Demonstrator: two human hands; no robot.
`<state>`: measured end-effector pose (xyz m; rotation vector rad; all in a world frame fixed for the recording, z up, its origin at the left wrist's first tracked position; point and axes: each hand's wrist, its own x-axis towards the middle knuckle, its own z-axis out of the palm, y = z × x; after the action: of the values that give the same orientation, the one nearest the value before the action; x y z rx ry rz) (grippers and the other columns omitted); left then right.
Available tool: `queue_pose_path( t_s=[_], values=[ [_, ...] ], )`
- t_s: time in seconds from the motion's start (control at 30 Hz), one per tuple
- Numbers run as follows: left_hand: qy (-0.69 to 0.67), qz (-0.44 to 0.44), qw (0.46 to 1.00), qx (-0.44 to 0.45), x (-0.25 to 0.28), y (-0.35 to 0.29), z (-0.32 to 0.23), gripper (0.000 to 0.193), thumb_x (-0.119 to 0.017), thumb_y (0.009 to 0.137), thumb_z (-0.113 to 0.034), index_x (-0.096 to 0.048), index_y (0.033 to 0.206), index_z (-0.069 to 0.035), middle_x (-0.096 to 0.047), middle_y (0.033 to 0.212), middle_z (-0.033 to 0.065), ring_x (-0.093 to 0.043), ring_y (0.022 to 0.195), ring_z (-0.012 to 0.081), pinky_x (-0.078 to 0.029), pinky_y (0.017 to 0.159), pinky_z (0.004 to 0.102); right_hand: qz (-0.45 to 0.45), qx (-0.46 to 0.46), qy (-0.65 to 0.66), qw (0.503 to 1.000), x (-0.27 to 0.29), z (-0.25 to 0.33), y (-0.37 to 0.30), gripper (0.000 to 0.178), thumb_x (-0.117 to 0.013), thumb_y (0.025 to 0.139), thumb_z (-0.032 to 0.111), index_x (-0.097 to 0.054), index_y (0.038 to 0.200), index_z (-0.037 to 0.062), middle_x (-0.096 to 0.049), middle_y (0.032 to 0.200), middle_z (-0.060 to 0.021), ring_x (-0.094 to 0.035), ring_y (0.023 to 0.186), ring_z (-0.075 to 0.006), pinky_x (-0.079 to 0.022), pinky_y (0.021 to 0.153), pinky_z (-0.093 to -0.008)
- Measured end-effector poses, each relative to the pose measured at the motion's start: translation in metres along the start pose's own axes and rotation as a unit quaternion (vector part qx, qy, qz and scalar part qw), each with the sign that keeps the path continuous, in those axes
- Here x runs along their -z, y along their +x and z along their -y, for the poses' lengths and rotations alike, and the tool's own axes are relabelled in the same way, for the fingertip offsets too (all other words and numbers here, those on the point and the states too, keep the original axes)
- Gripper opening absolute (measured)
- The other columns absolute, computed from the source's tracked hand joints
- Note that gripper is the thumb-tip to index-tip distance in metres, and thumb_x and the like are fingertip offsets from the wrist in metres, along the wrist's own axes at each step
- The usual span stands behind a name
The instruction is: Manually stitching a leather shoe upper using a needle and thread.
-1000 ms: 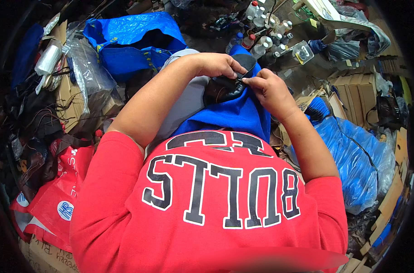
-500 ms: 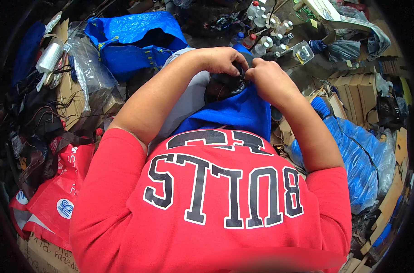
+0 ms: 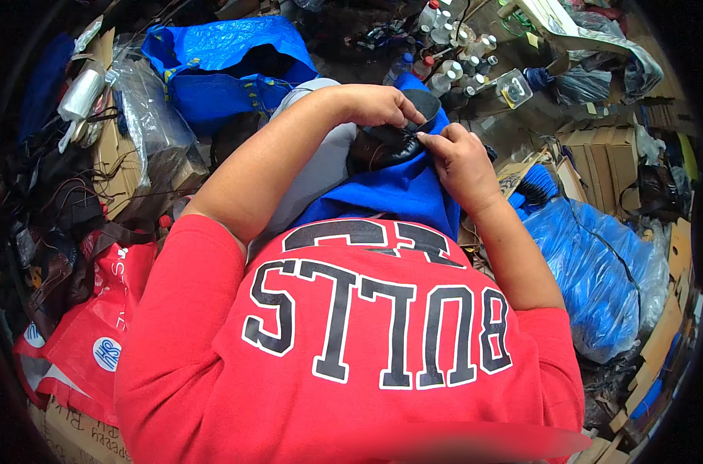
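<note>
A black leather shoe [image 3: 376, 151] rests on the blue cloth [image 3: 367, 192] over my lap. Its dark opening and tongue [image 3: 422, 103] point up and away to the right. My left hand [image 3: 378, 106] is curled over the near-left side of the opening, its fingertips pressed on the shoe beside the tongue. On the right, my right hand [image 3: 466, 162] pinches with thumb and forefinger at the laced edge. Whatever thin piece sits between those fingertips is too small to make out. Part of the shoe is hidden under my left hand.
Beyond my lap, a blue woven bag [image 3: 235, 69] gapes at the left and several capped bottles [image 3: 452, 73] stand at the right. Cardboard boxes [image 3: 599, 162] and a blue plastic bundle [image 3: 591, 278] lie to the right; a red bag [image 3: 96, 325] sits at the left.
My right hand has drawn down and slightly right, away from my left fingertips. The left fingers have shifted slightly right, and more of the shoe and its tongue shows.
</note>
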<state>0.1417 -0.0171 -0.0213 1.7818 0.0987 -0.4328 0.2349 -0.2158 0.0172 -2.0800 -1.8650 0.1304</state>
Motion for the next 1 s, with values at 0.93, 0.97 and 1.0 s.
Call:
queue_pose_path(
  t_s=[0.93,0.97,1.0],
  values=[
    [0.249,-0.413,0.873,-0.078,-0.033,-0.022,-0.002,0.042,-0.074,0.069,-0.017,-0.058,0.107,-0.009,-0.055,0.108,0.0133,-0.056,0.099,0.0337,-0.047,0.083,0.0383,0.183,-0.228,0.403,0.867,-0.016,-0.045,0.035,0.015,-0.067,0.081,0.017,-0.065,0.083,0.0028,-0.060,0.072,0.0017,-0.050,0.063,-0.0071,-0.043,0.061,-0.0242],
    [0.275,-0.413,0.863,-0.095,-0.038,-0.031,0.001,0.043,-0.070,0.074,-0.018,-0.054,0.112,-0.007,-0.058,0.101,0.0143,-0.058,0.096,0.0347,-0.047,0.080,0.0387,0.183,-0.228,0.405,0.866,-0.018,-0.050,0.031,0.015,-0.067,0.081,0.017,-0.065,0.083,0.0028,-0.060,0.072,0.0017,-0.050,0.063,-0.0071,-0.043,0.061,-0.0242],
    [0.276,-0.411,0.864,-0.094,-0.039,-0.041,0.003,0.043,-0.070,0.074,-0.018,-0.054,0.112,-0.007,-0.058,0.101,0.0143,-0.058,0.096,0.0347,-0.047,0.080,0.0387,0.162,-0.239,0.437,0.852,-0.019,-0.055,0.028,0.016,-0.066,0.082,0.018,-0.064,0.084,0.0032,-0.059,0.074,0.0025,-0.050,0.066,-0.0068,-0.043,0.063,-0.0234]
  ],
)
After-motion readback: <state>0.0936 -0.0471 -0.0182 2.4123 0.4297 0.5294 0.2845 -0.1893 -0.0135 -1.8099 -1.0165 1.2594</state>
